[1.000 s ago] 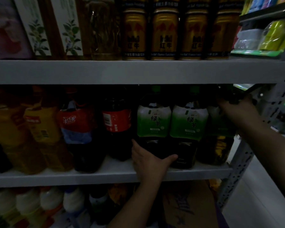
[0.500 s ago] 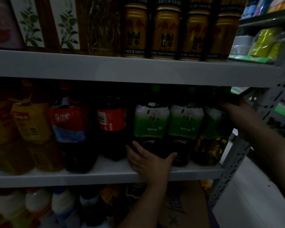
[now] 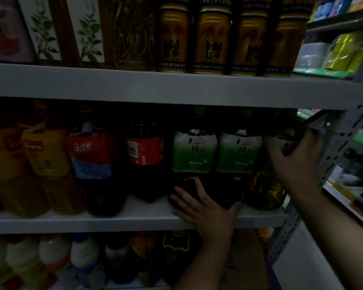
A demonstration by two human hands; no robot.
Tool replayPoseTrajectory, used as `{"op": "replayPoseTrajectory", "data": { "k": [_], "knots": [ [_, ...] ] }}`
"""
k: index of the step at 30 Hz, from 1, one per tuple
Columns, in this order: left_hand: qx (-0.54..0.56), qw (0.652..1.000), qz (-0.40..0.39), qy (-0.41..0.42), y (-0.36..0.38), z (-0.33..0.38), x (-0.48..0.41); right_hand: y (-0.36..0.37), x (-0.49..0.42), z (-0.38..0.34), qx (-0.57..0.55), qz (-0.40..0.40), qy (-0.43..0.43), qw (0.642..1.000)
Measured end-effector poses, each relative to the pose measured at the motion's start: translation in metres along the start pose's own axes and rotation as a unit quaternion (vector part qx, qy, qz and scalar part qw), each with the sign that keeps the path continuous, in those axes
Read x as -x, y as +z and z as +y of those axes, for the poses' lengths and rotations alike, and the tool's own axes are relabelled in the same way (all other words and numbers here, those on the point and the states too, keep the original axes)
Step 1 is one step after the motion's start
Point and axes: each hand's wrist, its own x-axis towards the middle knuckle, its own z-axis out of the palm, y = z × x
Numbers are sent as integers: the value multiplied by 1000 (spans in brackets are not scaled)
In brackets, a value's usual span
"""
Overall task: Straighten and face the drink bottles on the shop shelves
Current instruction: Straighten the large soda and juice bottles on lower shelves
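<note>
At the front edge of the middle shelf (image 3: pixel 113 225), the person's left hand (image 3: pixel 205 208) lay against the dark foot of the left green-tea bottle (image 3: pixel 194 155). Its fingers were spread and fairly straight, and the thumb stretched right toward the base of the second green-tea bottle (image 3: pixel 239 155). It looked to be pressing rather than clasping. Further right and higher, the right hand (image 3: pixel 296 162) had its fingers curled round the shoulder of the end bottle (image 3: pixel 264 191). That bottle stood last in the row, close to the perforated upright (image 3: pixel 333 155). It was dark green above and yellowish below, and the hand hid its label.

The two green-tea bottles stood upright, side by side and touching, with their green-and-white labels facing out. Left of them stood a cola bottle (image 3: pixel 145 151), its red label turned so that the barcode showed. Next came a red-and-blue labelled bottle (image 3: pixel 92 155), then the yellow bottles (image 3: pixel 44 153) at the left end. Underneath, in poor light, white bottles (image 3: pixel 82 254) crowded the lower shelf.

Above the row ran the upper shelf (image 3: pixel 155 86). It carried a line of gold cans (image 3: pixel 212 38) over the tea and leaf-printed cartons (image 3: pixel 88 32) further left. Beyond the upright, a neighbouring rack held yellow-green packets (image 3: pixel 344 51), too blurred to read.
</note>
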Motion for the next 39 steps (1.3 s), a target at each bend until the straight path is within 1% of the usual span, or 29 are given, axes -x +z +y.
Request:
{"op": "replayPoseTrajectory", "data": {
  "k": [1, 2, 3, 4, 5, 6, 7, 8, 10, 12, 14, 16, 17, 19, 21, 23, 26, 27, 28, 30, 31, 34, 35, 36, 39],
  "knots": [
    [10, 1000, 17, 9, -5, -4, 1, 2, 15, -11, 7, 42, -68, 997],
    [27, 998, 44, 22, -12, -11, 1, 6, 30, -24, -1, 69, -161, 985],
    [49, 995, 81, 37, -21, -19, -1, 12, 44, -37, -24, 63, -256, 964],
    [70, 989, 120, 45, -32, -29, -7, 21, 57, -51, -54, 24, -340, 939],
    [88, 983, 156, 46, -44, -39, -15, 32, 67, -68, -79, -28, -398, 914],
    [103, 977, 182, 38, -56, -48, -26, 43, 73, -87, -99, -84, -427, 895],
    [119, 974, 193, 22, -68, -56, -37, 54, 76, -107, -109, -138, -426, 887],
    [135, 973, 188, -4, -79, -64, -49, 64, 77, -129, -112, -183, -402, 890],
    [157, 973, 152, -69, -96, -75, -69, 85, 73, -167, -101, -242, -323, 909],
    [160, 976, 111, -102, -105, -84, -83, 105, 60, -197, -71, -307, -220, 923],
    [160, 980, 49, -106, -109, -91, -93, 117, 48, -220, -60, -391, -120, 910],
    [131, 986, -8, -104, -107, -96, -98, 125, 39, -228, -137, -449, -52, 882],
    [108, 989, -26, -101, -105, -99, -100, 128, 37, -229, -173, -459, -29, 871],
    [76, 991, -44, -97, -103, -103, -100, 128, 35, -230, -175, -471, -31, 864],
    [85, 992, -36, -88, -104, -106, -98, 130, 36, -230, -152, -454, -58, 876],
    [91, 993, 2, -80, -108, -106, -93, 132, 37, -228, -162, -426, -71, 887],
    [60, 994, 59, -70, -110, -104, -83, 135, 39, -227, -182, -392, -80, 898],
    [57, 994, 68, -68, -110, -104, -80, 136, 40, -227, -166, -371, -96, 909],
    [57, 994, 69, -67, -111, -105, -79, 138, 41, -228, -127, -347, -117, 922],
    [54, 995, 53, -67, -110, -108, -79, 138, 42, -228, -40, -313, -147, 937],
    [52, 996, 44, -64, -110, -110, -79, 137, 41, -228, -22, -316, -149, 937],
    [73, 996, 25, -46, -112, -117, -79, 131, 39, -227, -5, -382, -146, 912],
    [79, 996, 14, -34, -114, -120, -79, 129, 38, -227, 9, -393, -151, 907],
    [84, 996, -1, -16, -116, -123, -79, 127, 37, -225, 30, -385, -163, 908],
    [109, 992, -58, 32, -123, -131, -79, 127, 37, -223, 115, -318, -210, 917]
  ]
}}
